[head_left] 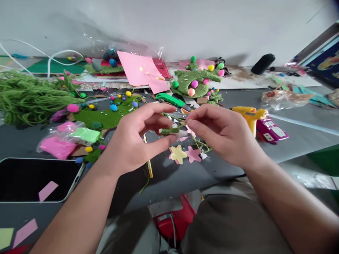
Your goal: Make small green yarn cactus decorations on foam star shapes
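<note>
Between the fingers and thumb of my left hand (143, 135) is a small piece wrapped in green yarn (169, 131), with a whitish tip at its left end. My right hand (218, 132) pinches a strand of green yarn (182, 124) that runs from this piece. More loose yarn (200, 143) hangs down beside the right fingers. Just below the hands, a yellow paper star (178, 154) and a pink paper star (193, 154) lie on the dark table. A pencil (150, 168) lies under my left hand, partly covered by it.
A yellow glue gun (247, 114) stands right, beside a purple packet (272, 129). Behind the hands lie a green cutter (170, 100) and a yarn-wrapped shape with pompoms (196, 83). Left are a green yarn bundle (31, 98), bagged pink clay (58, 145) and a phone (34, 180).
</note>
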Motion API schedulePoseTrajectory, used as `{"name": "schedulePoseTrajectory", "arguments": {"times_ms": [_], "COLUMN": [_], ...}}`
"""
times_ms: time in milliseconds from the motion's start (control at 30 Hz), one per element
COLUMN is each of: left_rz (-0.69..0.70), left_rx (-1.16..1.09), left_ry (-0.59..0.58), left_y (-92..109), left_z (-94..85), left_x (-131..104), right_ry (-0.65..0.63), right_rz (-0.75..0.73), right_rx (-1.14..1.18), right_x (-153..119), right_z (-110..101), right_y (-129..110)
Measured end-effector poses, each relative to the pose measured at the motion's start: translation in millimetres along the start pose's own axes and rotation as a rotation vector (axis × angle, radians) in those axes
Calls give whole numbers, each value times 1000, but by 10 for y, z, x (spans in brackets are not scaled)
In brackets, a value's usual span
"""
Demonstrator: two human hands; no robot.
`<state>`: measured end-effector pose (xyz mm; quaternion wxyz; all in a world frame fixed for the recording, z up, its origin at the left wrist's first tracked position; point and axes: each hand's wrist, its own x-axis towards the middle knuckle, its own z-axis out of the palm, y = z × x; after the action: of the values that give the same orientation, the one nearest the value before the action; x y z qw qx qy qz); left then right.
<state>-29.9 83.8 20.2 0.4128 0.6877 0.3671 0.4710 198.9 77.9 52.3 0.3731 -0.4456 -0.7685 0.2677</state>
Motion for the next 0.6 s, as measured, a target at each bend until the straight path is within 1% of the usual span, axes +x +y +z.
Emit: {"name": "schedulePoseTrajectory", "arguments": {"times_ms": [200, 333, 400, 433, 500, 533, 600], "left_rz": [59, 98, 60, -2, -77, -97, -83], "left_rx": [25, -4, 0, 9, 16, 15, 13], "left_ry": [63, 54, 41, 27, 20, 18, 32], "left_y": [-50, -45, 9, 42, 94, 105, 94], "left_z": [34, 50, 47, 46, 46, 49, 58], "left_x": [-2, 8, 15, 18, 18, 16, 5], "right_ry": [17, 20, 20, 18, 14, 11, 7], "right_rz": [12, 11, 11, 11, 13, 14, 18], "right_rx": [-70, -76, -77, -79, -83, -84, -86], "right_x": [-32, -41, -44, -45, -47, -48, -50], "right_z": [25, 43, 48, 50, 51, 51, 52], "right_y": [-58, -78, -76, -73, -67, -65, -64]}}
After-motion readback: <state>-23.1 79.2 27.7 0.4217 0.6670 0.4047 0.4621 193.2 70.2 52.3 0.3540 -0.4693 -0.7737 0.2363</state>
